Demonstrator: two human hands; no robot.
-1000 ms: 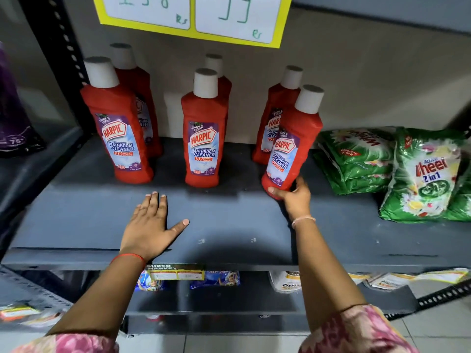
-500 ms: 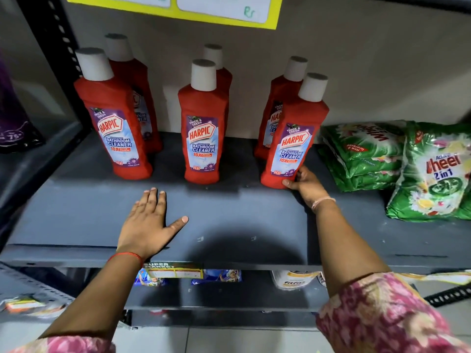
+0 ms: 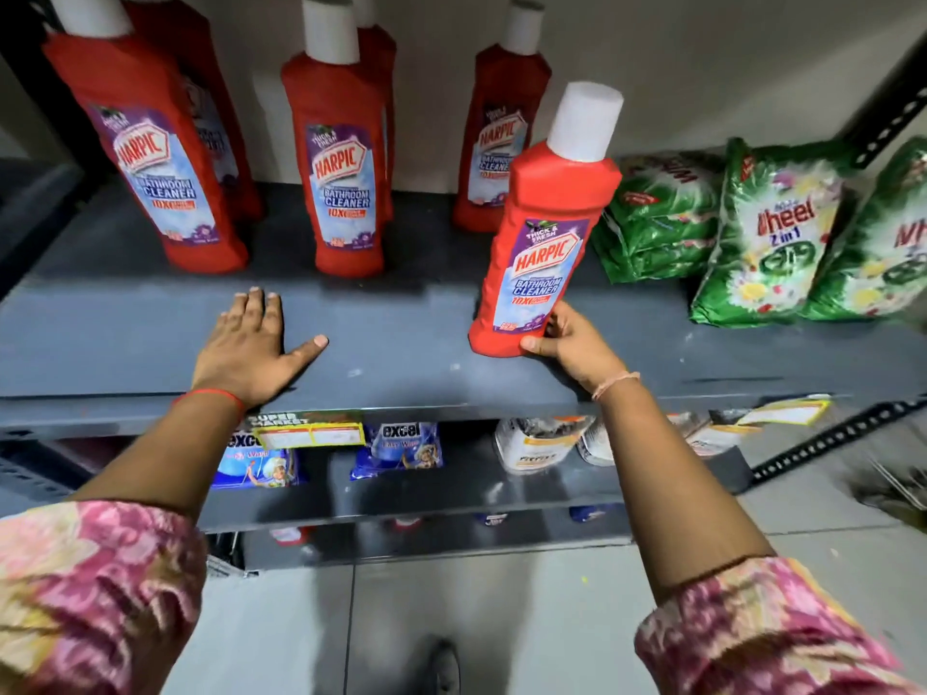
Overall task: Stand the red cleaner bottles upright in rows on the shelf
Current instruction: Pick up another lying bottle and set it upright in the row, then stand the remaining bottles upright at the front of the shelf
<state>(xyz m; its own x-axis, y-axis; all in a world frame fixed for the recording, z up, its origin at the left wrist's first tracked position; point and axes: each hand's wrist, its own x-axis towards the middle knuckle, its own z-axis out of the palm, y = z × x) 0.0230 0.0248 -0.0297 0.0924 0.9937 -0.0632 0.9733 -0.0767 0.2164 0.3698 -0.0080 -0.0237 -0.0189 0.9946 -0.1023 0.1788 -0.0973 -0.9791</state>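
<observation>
Several red cleaner bottles with white caps stand on the grey shelf [image 3: 411, 338]. My right hand [image 3: 572, 343] grips the base of one red bottle [image 3: 544, 228], which leans slightly right near the shelf's front. A front-left bottle [image 3: 150, 158] and a front-middle bottle [image 3: 341, 163] stand upright, each with another bottle partly hidden behind it. A back-right bottle [image 3: 501, 132] stands behind the held one. My left hand [image 3: 251, 348] lies flat and open on the shelf, in front of the middle bottle.
Green detergent packs [image 3: 772, 228] fill the shelf's right side, with a stack of flat green packs [image 3: 657, 218] beside the held bottle. A lower shelf holds blue sachets [image 3: 401, 443] and white pouches [image 3: 542, 443]. A black perforated upright [image 3: 888, 122] stands at the right. Tiled floor lies below.
My right hand has drawn its bottle forward from beside the back-right bottle toward the shelf's front edge. The camera has moved closer and tilted down. My left hand stays flat.
</observation>
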